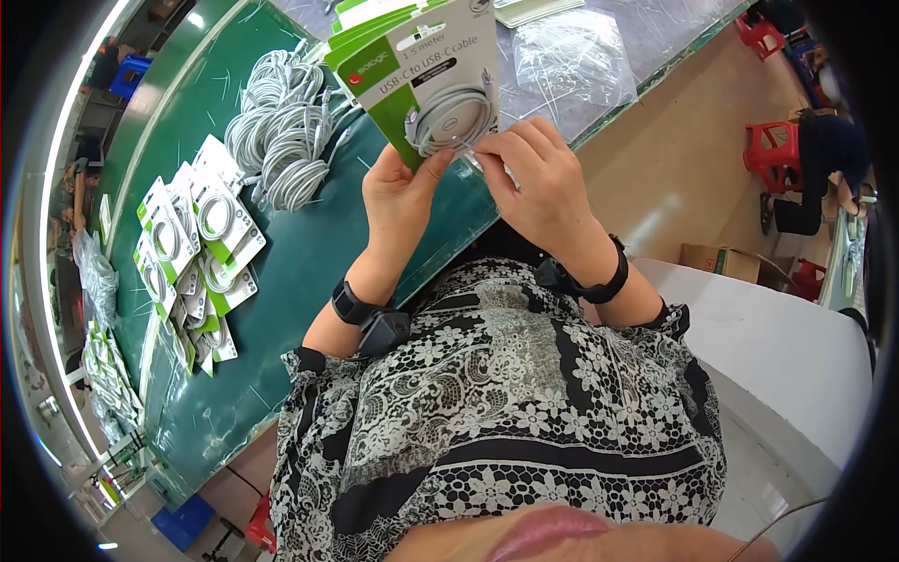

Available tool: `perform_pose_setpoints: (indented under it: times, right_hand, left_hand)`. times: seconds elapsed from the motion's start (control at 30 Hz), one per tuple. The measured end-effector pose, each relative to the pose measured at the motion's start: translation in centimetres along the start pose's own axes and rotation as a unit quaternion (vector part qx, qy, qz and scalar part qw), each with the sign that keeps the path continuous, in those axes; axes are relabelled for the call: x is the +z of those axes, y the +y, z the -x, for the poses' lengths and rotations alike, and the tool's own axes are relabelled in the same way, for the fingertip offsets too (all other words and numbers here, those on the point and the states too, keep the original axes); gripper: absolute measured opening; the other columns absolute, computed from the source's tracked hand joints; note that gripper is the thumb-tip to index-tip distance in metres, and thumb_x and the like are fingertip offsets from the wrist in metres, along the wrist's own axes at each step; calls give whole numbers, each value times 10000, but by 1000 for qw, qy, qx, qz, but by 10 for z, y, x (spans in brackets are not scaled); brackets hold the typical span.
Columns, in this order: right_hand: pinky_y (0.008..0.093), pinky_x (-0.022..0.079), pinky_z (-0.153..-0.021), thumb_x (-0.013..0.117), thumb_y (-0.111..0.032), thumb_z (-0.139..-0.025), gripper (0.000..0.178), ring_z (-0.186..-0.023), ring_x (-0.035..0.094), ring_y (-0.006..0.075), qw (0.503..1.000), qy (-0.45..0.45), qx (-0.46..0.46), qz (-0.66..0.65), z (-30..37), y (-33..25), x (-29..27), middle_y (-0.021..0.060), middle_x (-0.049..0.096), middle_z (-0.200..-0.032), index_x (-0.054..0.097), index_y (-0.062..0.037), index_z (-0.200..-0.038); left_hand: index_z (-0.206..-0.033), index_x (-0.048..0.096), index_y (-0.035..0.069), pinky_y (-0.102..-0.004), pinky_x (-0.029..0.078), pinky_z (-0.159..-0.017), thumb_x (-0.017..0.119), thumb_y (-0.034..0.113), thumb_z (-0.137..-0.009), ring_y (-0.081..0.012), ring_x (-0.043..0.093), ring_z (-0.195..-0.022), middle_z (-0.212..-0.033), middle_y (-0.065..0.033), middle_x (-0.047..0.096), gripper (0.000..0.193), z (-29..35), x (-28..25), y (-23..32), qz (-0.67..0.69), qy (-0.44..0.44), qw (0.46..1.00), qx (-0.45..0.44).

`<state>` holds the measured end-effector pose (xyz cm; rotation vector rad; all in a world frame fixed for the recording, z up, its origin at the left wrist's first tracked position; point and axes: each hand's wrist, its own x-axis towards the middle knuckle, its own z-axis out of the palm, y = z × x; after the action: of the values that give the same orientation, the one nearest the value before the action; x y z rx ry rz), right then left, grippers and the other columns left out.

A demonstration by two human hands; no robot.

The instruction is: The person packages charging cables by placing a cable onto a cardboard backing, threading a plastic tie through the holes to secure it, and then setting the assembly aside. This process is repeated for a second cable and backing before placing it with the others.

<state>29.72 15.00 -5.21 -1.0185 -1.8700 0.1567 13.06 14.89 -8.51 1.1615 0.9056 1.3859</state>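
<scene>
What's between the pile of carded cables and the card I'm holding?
In the head view, a heap of coiled grey cables lies between the carded pile and the held card.

left hand (401,197) holds a cable card (431,84), right hand (541,183) at its lower edge; grey cables (286,126) lie nearby.

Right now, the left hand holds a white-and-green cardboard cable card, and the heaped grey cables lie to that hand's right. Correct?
No: the head view shows the heaped grey cables left of the left hand, which does hold that card.
</scene>
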Motion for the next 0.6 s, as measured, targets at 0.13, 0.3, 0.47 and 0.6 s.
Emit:
perform_pose_setpoints:
  times: [0.13, 0.3, 0.47, 0.6]
  right_hand:
    - [361, 464, -626, 678, 29, -715, 139, -713, 555, 265, 1000, -7, 7, 26, -1, 0, 0, 69, 595, -752, 622, -37, -824]
    - [361, 466, -638, 674, 23, -719, 139, -729, 560, 263, 999, -18, 11, 28, 1, 2, 0, 69, 597, -765, 617, -40, -829]
    - [364, 467, -641, 669, 22, -723, 137, -733, 560, 265, 999, -23, 16, 31, 1, 1, -1, 71, 599, -772, 619, -42, -834]
    - [364, 468, -642, 666, 21, -724, 142, -731, 559, 261, 999, -26, 12, 39, 0, 1, 0, 68, 598, -774, 618, -44, -841]
  left_hand:
    - [-1114, 589, -12, -231, 470, -801, 633, -23, -875, -79, 577, -925, -1047, -40, 652, 243, 0, 1, -1, -32, -3, 999, 23]
    - [-1098, 602, -15, -234, 467, -801, 651, -35, -848, -83, 576, -905, -1039, -43, 655, 255, 2, 2, -2, -110, 2, 993, 41]
    - [-1096, 614, -9, -235, 466, -803, 663, -45, -825, -100, 589, -891, -1027, -64, 658, 278, 0, 2, -6, -145, 18, 988, 57]
    - [-1080, 629, 2, -245, 482, -779, 668, -50, -812, -142, 617, -882, -993, -91, 660, 276, 0, 2, -3, -175, 11, 981, 87]
